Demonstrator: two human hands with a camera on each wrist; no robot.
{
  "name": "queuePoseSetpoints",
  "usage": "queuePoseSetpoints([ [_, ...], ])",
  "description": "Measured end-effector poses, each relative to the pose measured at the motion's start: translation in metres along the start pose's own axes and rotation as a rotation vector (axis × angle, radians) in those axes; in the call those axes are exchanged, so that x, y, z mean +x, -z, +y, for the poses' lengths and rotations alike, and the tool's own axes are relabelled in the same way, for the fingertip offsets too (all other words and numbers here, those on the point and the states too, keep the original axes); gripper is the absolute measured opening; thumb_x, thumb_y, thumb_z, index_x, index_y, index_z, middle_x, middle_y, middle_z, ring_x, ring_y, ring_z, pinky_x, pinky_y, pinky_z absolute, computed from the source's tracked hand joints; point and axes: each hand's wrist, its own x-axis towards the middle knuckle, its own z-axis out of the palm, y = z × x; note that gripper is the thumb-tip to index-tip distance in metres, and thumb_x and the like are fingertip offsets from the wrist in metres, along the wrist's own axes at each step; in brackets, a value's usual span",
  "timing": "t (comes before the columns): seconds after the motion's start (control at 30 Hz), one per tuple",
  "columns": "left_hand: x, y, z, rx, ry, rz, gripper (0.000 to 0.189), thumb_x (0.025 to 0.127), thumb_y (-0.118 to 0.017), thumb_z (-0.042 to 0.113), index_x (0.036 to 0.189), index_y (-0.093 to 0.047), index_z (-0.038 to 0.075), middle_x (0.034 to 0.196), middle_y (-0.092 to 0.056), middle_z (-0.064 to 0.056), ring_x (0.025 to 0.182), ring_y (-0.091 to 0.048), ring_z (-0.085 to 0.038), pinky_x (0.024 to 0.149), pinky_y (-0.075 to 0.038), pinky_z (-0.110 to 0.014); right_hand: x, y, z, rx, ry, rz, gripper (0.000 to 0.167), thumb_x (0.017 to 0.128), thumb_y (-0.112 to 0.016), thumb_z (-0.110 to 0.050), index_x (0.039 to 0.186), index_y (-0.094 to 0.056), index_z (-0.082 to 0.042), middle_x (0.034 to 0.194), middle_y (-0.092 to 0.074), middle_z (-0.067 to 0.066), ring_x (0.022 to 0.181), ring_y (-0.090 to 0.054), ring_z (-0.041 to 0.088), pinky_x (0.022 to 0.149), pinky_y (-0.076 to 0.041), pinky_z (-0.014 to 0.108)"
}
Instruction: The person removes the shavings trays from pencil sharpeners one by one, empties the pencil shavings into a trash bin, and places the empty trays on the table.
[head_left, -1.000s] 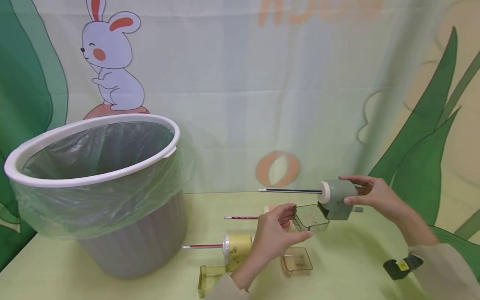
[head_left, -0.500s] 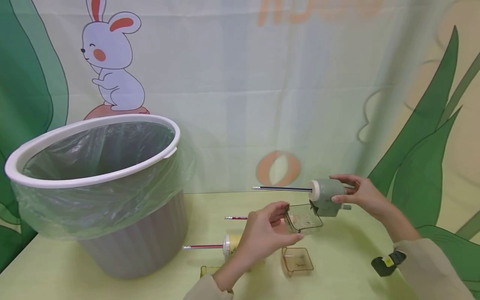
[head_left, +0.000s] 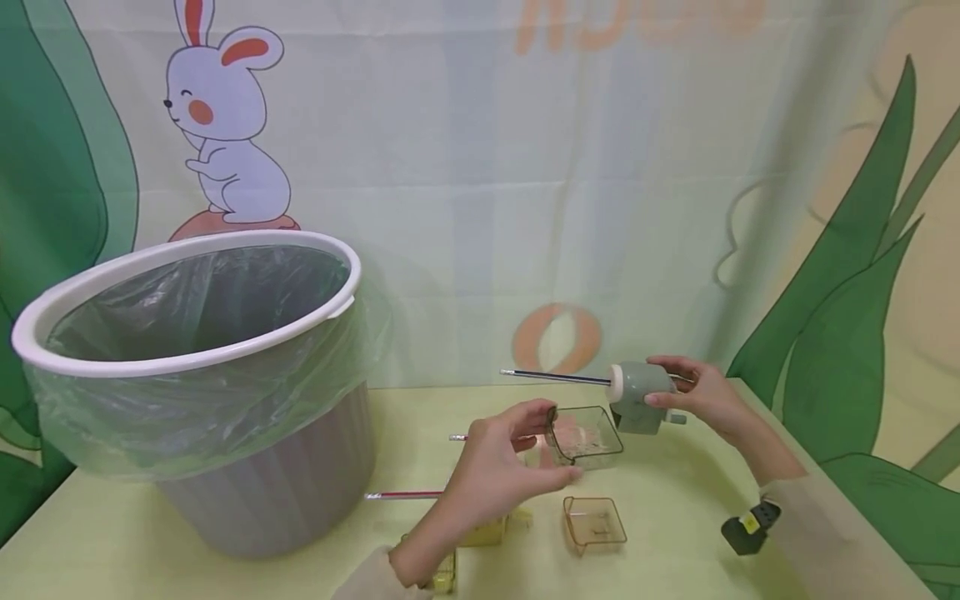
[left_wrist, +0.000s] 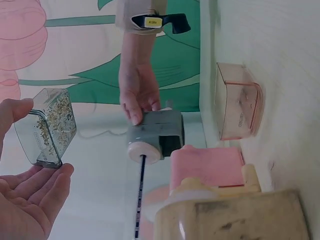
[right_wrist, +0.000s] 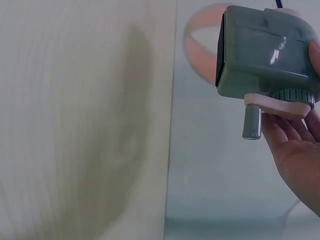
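My left hand (head_left: 498,467) pinches a clear grey-green shavings drawer (head_left: 588,437) between thumb and fingers. Pencil shavings (left_wrist: 61,120) show inside it in the left wrist view. To its right, my right hand (head_left: 703,402) grips a grey-green crank pencil sharpener (head_left: 643,392) from behind, held above the table. A dark blue pencil (head_left: 555,377) sticks out of its front. The drawer slot underneath looks vacant in the left wrist view. The crank handle (right_wrist: 252,122) shows below the body in the right wrist view.
A grey bin (head_left: 277,467) with a plastic liner stands left. Behind my left hand are a pink sharpener (left_wrist: 207,167) and a yellow sharpener (head_left: 480,533), with pencils. An orange-tinted drawer (head_left: 596,521) and a yellow drawer (head_left: 445,575) lie on the table (head_left: 675,550).
Both hands have shifted left, carrying the drawer and the sharpener. The gap between drawer and sharpener body has widened slightly.
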Motion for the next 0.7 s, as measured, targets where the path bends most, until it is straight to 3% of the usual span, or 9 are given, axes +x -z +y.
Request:
queuePoseSetpoints([
  [0.2,-0.005,0.019,0.007,-0.044,-0.035,0.016,0.061,0.065,-0.082,0.021,0.119,-0.057,0.008,0.109,-0.064,-0.002,0.101,-0.059,-0.015,0.084,-0.050,-0.023,0.005,-0.009,0.007,-0.032,0.000,0.001,0.067,0.080,-0.071,-0.022,0.133,-0.040,0.004,0.134,-0.039,0.027,0.124,-0.035,0.044,0.096,-0.037,0.056],
  [0.4,-0.010,0.040,0.017,-0.023,-0.091,0.048,0.058,0.064,-0.081,0.010,0.117,-0.058,0.003,0.107,-0.065,-0.008,0.099,-0.061,-0.018,0.078,-0.052,-0.022,0.011,-0.012,0.018,-0.007,-0.006,-0.004,0.067,0.080,-0.071,-0.018,0.134,-0.038,0.005,0.136,-0.036,0.029,0.126,-0.031,0.046,0.099,-0.034,0.056],
  [0.7,-0.019,0.072,0.030,0.033,-0.078,0.081,0.058,0.066,-0.081,0.011,0.118,-0.058,0.001,0.107,-0.064,-0.010,0.101,-0.060,-0.020,0.086,-0.049,-0.022,0.021,-0.018,0.028,0.006,-0.031,-0.003,0.070,0.078,-0.072,-0.019,0.134,-0.037,0.006,0.138,-0.034,0.028,0.128,-0.026,0.046,0.101,-0.031,0.054],
])
